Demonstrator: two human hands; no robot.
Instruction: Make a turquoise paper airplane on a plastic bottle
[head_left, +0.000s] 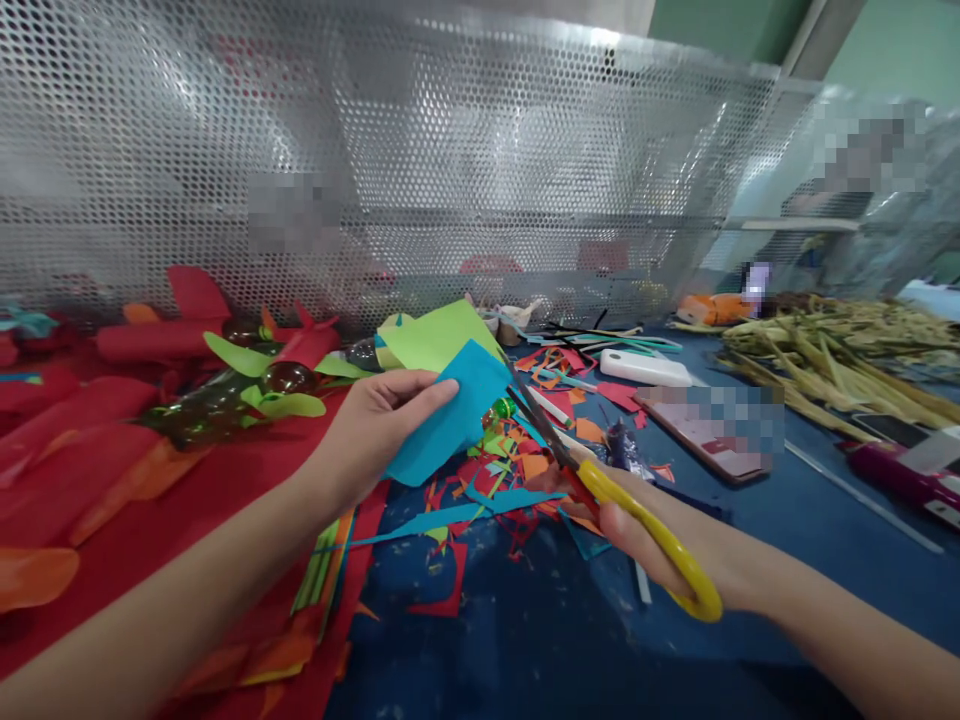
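Blue paper sheet (450, 415), flat, meets yellow-handled scissors (600, 490), blades open.

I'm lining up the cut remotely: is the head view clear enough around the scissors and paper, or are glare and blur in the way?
Head view: the left hand and blue paper are evenly lit and fairly sharp; the scissors in the right hand are slightly motion-soft; glare flares on the perforated metal screen; wide-angle distortion bends the edges; several patches are pixelated.

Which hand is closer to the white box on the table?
Right. The right hand holds the scissors just below the white box. The left hand holds blue paper farther off, to the box's left.
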